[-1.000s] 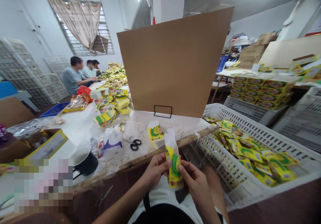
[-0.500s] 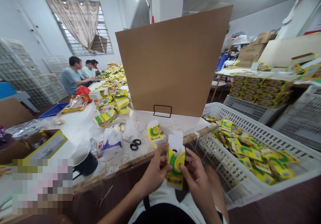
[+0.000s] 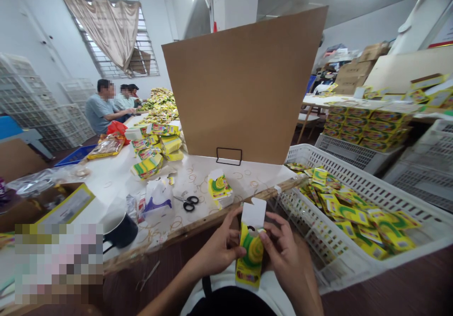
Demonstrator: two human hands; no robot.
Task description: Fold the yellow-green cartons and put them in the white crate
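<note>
- Plainly, both hands grasp the carton (image 3: 250, 254) over the lap, below the table edge; the left hand (image 3: 215, 252) curls round its left side, thumb on the printed face; the right hand (image 3: 288, 254) pinches its right side near the top
- Its white top flap (image 3: 255, 212) stands open; too hard a squeeze could, I judge, crease the thin walls or bend that flap
- A loosened pinch could drop it to the lap or floor, since nothing supports it from beneath
- White table (image 3: 116, 176), strewn with rubber bands (image 3: 193, 176), bears scissors (image 3: 189, 203), a black mug (image 3: 122, 228) and an upright cardboard sheet (image 3: 244, 84)
- White crate (image 3: 357, 181) at the right holds flat packets (image 3: 354, 217); people (image 3: 102, 106) sit far left by a curtained window (image 3: 109, 28)
</note>
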